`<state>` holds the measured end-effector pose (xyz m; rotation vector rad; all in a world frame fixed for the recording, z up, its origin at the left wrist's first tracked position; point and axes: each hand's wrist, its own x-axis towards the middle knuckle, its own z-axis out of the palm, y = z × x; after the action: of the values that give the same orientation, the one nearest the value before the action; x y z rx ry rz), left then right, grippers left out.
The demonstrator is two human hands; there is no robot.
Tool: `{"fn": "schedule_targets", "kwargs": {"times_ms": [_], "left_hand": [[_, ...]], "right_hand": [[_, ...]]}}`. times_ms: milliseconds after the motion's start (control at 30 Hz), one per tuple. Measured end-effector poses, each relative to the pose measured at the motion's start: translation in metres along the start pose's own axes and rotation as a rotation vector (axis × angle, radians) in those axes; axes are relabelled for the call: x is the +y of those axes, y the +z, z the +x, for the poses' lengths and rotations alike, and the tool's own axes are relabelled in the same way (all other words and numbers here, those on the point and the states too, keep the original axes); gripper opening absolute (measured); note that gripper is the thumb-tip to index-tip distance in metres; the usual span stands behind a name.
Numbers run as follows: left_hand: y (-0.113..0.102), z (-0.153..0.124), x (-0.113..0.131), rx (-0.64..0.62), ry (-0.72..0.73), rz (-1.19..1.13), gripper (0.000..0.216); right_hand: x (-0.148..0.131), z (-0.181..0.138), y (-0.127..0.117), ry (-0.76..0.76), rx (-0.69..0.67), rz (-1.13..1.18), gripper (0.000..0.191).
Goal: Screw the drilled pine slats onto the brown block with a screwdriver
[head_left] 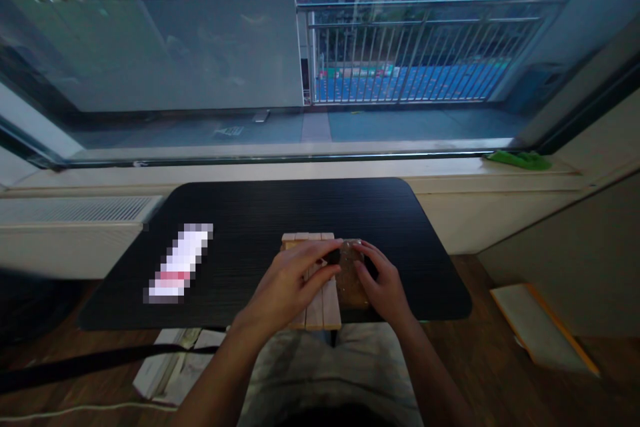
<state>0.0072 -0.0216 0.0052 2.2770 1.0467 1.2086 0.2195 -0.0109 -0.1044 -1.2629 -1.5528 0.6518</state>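
Note:
On the near part of the dark table lies a brown, shiny, slightly see-through flat piece point(353, 287), perhaps wrapped in clear film; its kind I cannot make out. My left hand point(295, 273) reaches over from the left, thumb and forefinger closed at its upper left edge. The fingers of my right hand point(384, 283) curl against its upper right side. Under and beside my left hand sits a block of pale wooden strips point(316, 310) laid side by side. The wrist and palm of that hand cover part of the strips.
The black table point(240, 213) has rounded corners. A blurred-out bright phone-like rectangle point(180, 263) lies at its left. Behind stand the window sill point(250, 172) and a green cloth point(520, 160). White boxes point(173, 363) and a white board point(543, 327) are on the floor.

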Motion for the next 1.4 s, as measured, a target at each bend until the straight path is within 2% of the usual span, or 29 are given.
{"fn": "schedule_targets", "kwargs": {"times_ms": [333, 733, 1100, 1400], "left_hand": [[-0.0013, -0.0017, 0.0003, -0.057, -0.055, -0.023, 0.038], [0.0001, -0.0008, 0.0015, -0.107, -0.054, -0.052, 0.046], [-0.0001, -0.0019, 0.0038, -0.082, -0.089, -0.026, 0.04], [0.002, 0.0, -0.0002, -0.031, -0.036, -0.009, 0.035]], "right_hand": [[-0.0002, 0.0006, -0.001, 0.015, -0.026, -0.009, 0.031], [-0.0006, 0.0007, -0.0001, 0.002, -0.016, -0.015, 0.032], [-0.0002, 0.0009, 0.0005, 0.002, -0.014, -0.003, 0.032], [0.0017, -0.0001, 0.001, 0.003, -0.015, 0.004, 0.032]]}}
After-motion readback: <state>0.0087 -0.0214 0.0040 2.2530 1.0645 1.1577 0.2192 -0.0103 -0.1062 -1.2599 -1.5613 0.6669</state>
